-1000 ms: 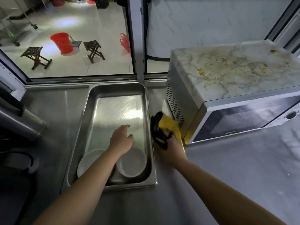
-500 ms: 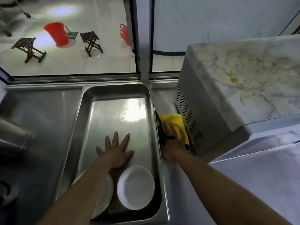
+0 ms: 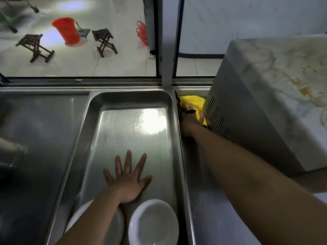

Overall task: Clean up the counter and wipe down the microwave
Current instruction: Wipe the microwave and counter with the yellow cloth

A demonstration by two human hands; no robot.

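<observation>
Head view: right hand [image 3: 190, 119] presses the yellow cloth [image 3: 192, 101] flat-fingered onto the steel counter strip [image 3: 203, 200] beside the grey marble-topped microwave [image 3: 256, 106]. Left hand [image 3: 127, 179], fingers spread, braces inside the rectangular steel tray [image 3: 85, 131]. Microwave top appears stained; wiping remains.

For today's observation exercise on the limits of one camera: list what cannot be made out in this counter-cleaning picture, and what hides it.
Head view only:
- Left white round dish: mostly covered by the left forearm.
- Right white round dish: cut off by the bottom edge.
- Yellow cleaning cloth: partly under the right hand, wedged between the steel rectangular tray and the grey marble-topped microwave.
- Microwave door: out of view.
- Left counter object: dark, blurred.
</observation>
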